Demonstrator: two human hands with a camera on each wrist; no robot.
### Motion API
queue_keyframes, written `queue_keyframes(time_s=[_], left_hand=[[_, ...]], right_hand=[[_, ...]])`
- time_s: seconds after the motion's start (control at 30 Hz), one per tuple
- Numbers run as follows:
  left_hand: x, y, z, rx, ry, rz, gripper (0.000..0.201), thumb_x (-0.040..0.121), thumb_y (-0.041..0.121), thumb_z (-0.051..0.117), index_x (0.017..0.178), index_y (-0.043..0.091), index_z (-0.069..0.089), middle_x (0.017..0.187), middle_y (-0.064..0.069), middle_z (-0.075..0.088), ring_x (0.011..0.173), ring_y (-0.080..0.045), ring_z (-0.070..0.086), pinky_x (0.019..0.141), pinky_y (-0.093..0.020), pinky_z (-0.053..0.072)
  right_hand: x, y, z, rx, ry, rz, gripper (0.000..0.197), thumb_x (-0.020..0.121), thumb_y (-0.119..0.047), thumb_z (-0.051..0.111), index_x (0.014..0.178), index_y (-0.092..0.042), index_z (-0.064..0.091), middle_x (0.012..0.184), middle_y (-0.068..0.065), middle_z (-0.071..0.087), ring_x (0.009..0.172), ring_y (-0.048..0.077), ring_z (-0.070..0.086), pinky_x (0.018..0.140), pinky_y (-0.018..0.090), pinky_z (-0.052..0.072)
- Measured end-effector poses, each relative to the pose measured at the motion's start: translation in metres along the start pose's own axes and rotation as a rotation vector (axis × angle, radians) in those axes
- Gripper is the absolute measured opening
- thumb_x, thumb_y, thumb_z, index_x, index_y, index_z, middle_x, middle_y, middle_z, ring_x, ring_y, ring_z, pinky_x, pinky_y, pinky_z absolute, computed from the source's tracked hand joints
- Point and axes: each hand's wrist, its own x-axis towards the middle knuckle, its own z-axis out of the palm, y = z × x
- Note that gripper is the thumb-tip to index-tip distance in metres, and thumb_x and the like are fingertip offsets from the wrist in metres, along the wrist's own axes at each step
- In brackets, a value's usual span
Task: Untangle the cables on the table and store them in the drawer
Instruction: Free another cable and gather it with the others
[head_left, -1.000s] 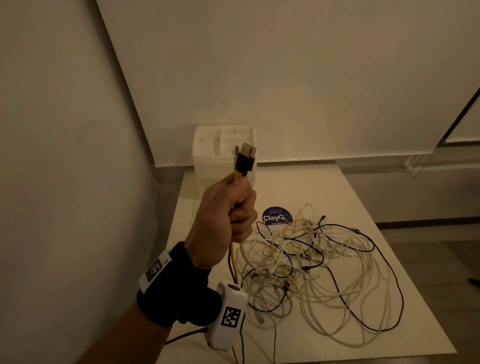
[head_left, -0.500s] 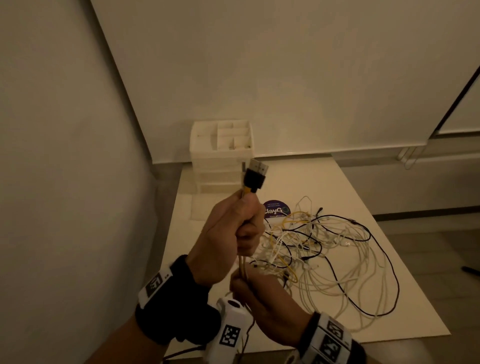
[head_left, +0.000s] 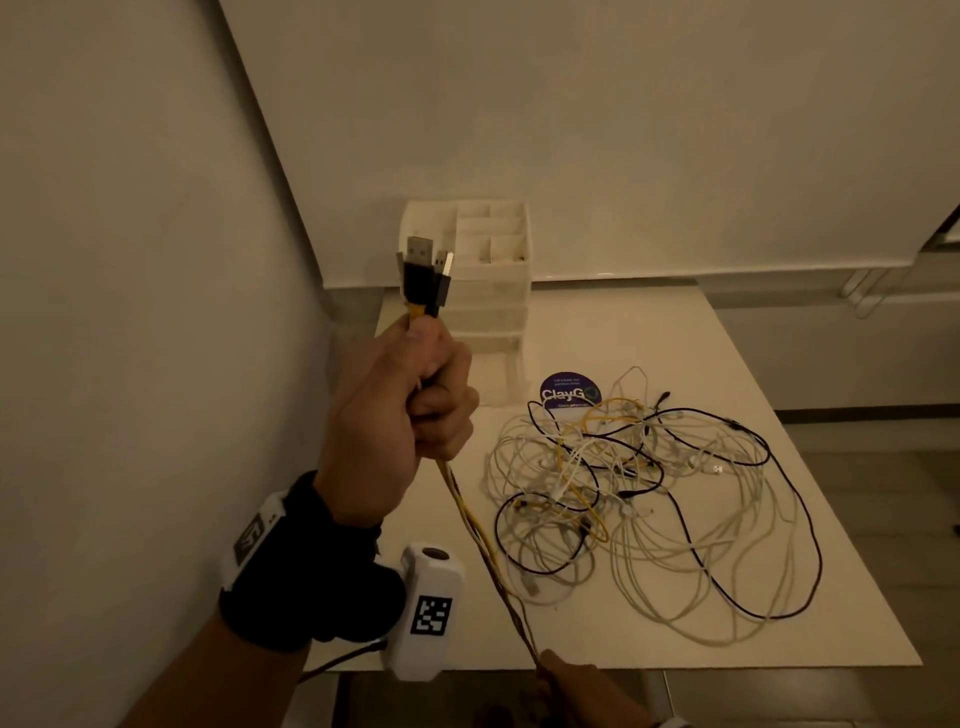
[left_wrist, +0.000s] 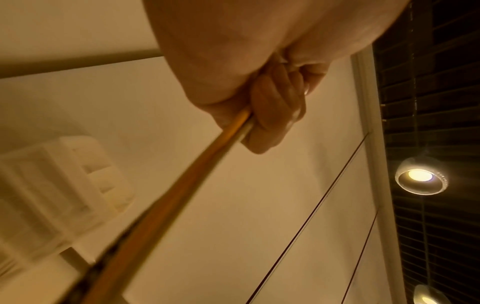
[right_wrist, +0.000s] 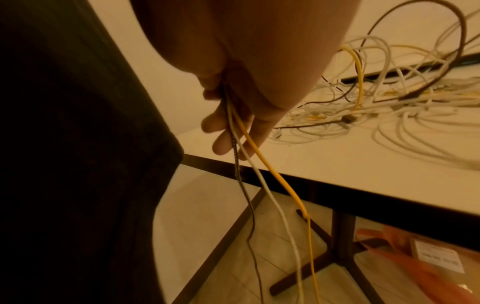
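Freed cables (head_left: 470, 525) run taut off the tabletop (head_left: 649, 332) edge: left hand (head_left: 395, 410) fisted round them under the USB plugs (head_left: 423, 275), right hand (right_wrist: 233, 123) pinching lower w/ tails dangling. Risk, IMO: loose tails re-knot or snag the tangled pile (head_left: 639, 493) before reaching the drawer unit (head_left: 483, 280).

Three thin cables hang together: one plain yellow cable (right_wrist: 270, 168), one plain white cable (right_wrist: 262, 181), one black braided cable with pale speckles (right_wrist: 237, 164). Their rectangular USB plug housings (head_left: 423, 283) are black with silver metal tips.
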Motion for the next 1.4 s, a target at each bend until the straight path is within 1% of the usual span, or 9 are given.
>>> queue_keyframes(time_s=[0.13,0.27,0.37,0.73,0.83,0.9,1.13,1.27,1.4], left_hand=[[-0.003,-0.005,0.001,0.016,-0.008,-0.012,0.032,0.088,0.036,0.042,0.061,0.02,0.039,0.05,0.007,0.031,0.037,-0.005,0.021,0.041,-0.017,0.015],[-0.007,-0.004,-0.001,0.004,0.004,-0.014,0.034,0.088,0.035,0.055,0.062,0.02,0.04,0.05,0.007,0.034,0.037,-0.003,0.023,0.041,-0.015,0.017],[-0.015,-0.007,-0.001,0.007,0.068,-0.029,0.032,0.088,0.034,0.047,0.06,0.02,0.041,0.049,0.006,0.033,0.037,-0.004,0.022,0.041,-0.015,0.016],[-0.034,-0.009,0.001,0.048,0.203,-0.004,0.044,0.083,0.047,0.065,0.062,0.019,0.037,0.051,0.006,0.032,0.039,-0.005,0.023,0.041,-0.014,0.02],[-0.035,-0.011,0.002,0.092,0.252,0.001,0.04,0.088,0.037,0.055,0.062,0.017,0.031,0.05,0.005,0.031,0.038,-0.005,0.022,0.04,-0.015,0.019],[-0.034,-0.012,0.003,0.103,0.271,0.009,0.036,0.087,0.036,0.046,0.062,0.016,0.03,0.049,0.004,0.03,0.038,-0.006,0.022,0.039,-0.016,0.017],[-0.017,-0.019,0.007,0.098,0.269,0.029,0.035,0.087,0.037,0.046,0.061,0.017,0.032,0.049,0.005,0.029,0.038,-0.006,0.02,0.04,-0.016,0.016],[0.004,-0.026,0.017,0.139,0.256,0.03,0.039,0.089,0.039,0.045,0.062,0.016,0.028,0.05,0.003,0.026,0.038,-0.007,0.018,0.04,-0.017,0.014],[0.031,-0.039,0.03,0.23,0.297,0.015,0.035,0.095,0.033,0.036,0.064,0.016,0.032,0.051,0.006,0.029,0.038,-0.007,0.018,0.038,-0.015,0.017]], right_hand=[[-0.004,0.002,-0.018,-0.038,-0.033,-0.153,0.026,0.098,-0.033,0.042,0.124,-0.037,0.043,0.131,0.004,0.049,0.12,0.013,0.047,0.109,0.024,0.032],[0.005,0.001,-0.052,-0.186,0.075,-0.214,0.052,0.09,-0.011,0.051,0.139,-0.022,0.039,0.136,-0.001,0.048,0.124,0.015,0.047,0.097,0.018,0.036],[0.029,-0.006,-0.071,-0.412,0.203,-0.139,0.05,0.09,0.001,0.038,0.131,-0.024,0.052,0.129,0.0,0.054,0.12,0.021,0.05,0.097,0.031,0.043],[0.087,-0.01,-0.061,-0.975,0.299,-0.289,0.032,0.096,-0.007,0.038,0.126,-0.002,0.049,0.13,0.018,0.043,0.114,0.037,0.046,0.089,0.048,0.042],[0.086,-0.004,-0.066,-0.946,0.364,-0.405,0.025,0.084,-0.022,0.064,0.107,-0.013,0.062,0.113,0.013,0.053,0.095,0.035,0.058,0.072,0.046,0.049],[0.09,0.005,-0.072,-0.877,0.408,-0.469,0.024,0.066,-0.028,0.078,0.083,-0.024,0.063,0.094,0.004,0.056,0.076,0.026,0.062,0.055,0.036,0.048],[0.059,-0.027,-0.119,0.185,0.603,-0.56,0.016,0.1,-0.015,0.043,0.089,-0.02,0.054,0.084,-0.006,0.065,0.081,0.012,0.061,0.073,0.028,0.047],[0.003,-0.076,-0.164,0.597,0.622,-0.661,0.018,0.104,-0.012,0.029,0.095,-0.008,0.045,0.067,0.012,0.06,0.061,0.025,0.061,0.064,0.037,0.054],[-0.048,-0.111,-0.201,0.714,0.667,-0.774,0.021,0.104,-0.013,0.031,0.1,-0.01,0.052,0.063,0.005,0.049,0.052,0.022,0.04,0.05,0.034,0.038]])
